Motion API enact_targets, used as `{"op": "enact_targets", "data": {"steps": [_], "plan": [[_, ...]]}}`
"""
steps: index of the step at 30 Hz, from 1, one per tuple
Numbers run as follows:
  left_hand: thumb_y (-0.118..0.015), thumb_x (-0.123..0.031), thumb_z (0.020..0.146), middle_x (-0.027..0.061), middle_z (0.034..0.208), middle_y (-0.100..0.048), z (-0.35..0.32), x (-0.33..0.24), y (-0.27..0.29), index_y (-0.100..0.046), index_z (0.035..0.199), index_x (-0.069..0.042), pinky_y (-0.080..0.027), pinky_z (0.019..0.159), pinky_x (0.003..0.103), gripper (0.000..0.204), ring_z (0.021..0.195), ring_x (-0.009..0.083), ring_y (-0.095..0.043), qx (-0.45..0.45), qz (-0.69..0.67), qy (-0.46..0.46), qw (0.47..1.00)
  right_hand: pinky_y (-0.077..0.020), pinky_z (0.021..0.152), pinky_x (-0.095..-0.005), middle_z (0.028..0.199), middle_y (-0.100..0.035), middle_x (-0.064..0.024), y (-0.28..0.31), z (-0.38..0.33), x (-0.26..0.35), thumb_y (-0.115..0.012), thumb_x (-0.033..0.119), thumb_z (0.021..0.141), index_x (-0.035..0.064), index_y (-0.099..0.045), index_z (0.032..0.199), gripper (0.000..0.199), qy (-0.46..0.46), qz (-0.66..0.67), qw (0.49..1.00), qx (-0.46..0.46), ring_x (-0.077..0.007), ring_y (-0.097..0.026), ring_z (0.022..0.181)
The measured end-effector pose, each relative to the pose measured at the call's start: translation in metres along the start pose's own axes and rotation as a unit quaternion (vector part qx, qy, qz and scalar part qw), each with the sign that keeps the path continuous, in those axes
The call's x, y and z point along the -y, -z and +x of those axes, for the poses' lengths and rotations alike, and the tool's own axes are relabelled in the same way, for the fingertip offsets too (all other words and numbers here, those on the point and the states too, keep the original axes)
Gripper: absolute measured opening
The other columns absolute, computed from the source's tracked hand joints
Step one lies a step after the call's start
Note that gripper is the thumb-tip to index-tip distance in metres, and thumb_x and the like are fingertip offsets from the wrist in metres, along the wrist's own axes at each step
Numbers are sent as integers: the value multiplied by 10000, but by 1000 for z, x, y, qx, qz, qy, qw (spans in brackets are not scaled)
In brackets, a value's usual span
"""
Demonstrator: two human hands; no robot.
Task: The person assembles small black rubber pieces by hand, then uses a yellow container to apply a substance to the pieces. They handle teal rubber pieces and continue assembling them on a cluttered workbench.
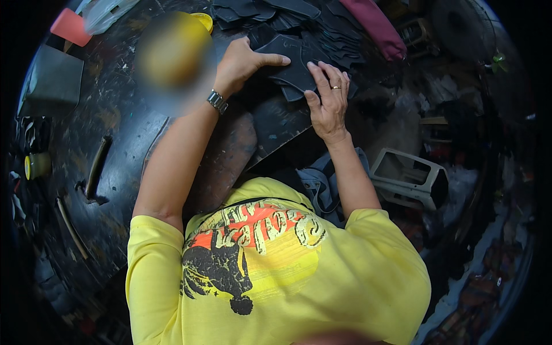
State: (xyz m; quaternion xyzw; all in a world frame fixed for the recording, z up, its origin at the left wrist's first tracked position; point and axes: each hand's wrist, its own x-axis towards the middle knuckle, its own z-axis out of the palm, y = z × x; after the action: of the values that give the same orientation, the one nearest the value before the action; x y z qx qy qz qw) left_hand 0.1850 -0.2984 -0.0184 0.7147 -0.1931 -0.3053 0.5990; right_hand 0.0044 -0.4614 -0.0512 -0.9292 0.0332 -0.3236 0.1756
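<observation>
A black, curved flat cut piece (283, 53) lies on top of a few similar pieces near the front edge of the dark worktable (129, 141). My left hand (237, 64), with a metal watch at the wrist, grips its left side. The thumb stretches over its top, while the other fingers are mostly hidden. At the right edge of the piece, my right hand (330, 100) is open, fingers slightly bent and apart, with fingertips at or near the edge. Whether they touch it I cannot tell. Behind both hands, more black cut pieces (339, 43) lie in overlapping piles.
A blurred yellow object (175, 52) stands left of my left hand. Further left are a hammer-like tool (98, 167), a stick (72, 230), a yellow-lidded jar (38, 165) and a grey box (53, 80). A maroon roll (376, 29) lies far right; a plastic stool (408, 177) is at right.
</observation>
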Motion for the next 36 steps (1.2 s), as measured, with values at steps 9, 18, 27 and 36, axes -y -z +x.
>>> {"op": "enact_targets", "data": {"steps": [9,18,27,36], "plan": [[-938,-188,697,147,1102,-724,-105,-28,35,-641,1159,58,-568,844,308,602,957,189,-712,-163,152,-184,957,-233,1169,-611,1399,-525,-139,2,2,2,-426,607,1018,157,-614,1394,616,14,-44,998,34,-343,-447,1344],[-828,9,781,176,1179,-718,-221,-24,81,-684,1166,-29,-546,952,374,413,1073,298,-704,-305,327,-384,808,-200,1164,-638,1431,-478,-142,6,-9,5,-790,445,825,125,-508,1469,773,-19,-91,996,-15,-339,-425,1371],[-684,-47,754,62,1248,-655,-253,35,46,-715,1134,-108,-466,992,425,386,1204,265,-582,-133,467,-338,806,-493,982,-394,1224,-658,-159,21,-10,97,-796,124,852,0,-596,1341,542,-37,292,951,93,-330,-625,1111],[-762,-120,847,181,1435,-476,-276,38,69,-471,1438,-3,-402,1123,412,669,1342,302,-480,-262,-54,-127,955,-405,981,-454,1263,-639,-143,-10,-10,180,-734,341,892,38,-568,1379,597,60,190,957,212,-330,-548,1149]]}}
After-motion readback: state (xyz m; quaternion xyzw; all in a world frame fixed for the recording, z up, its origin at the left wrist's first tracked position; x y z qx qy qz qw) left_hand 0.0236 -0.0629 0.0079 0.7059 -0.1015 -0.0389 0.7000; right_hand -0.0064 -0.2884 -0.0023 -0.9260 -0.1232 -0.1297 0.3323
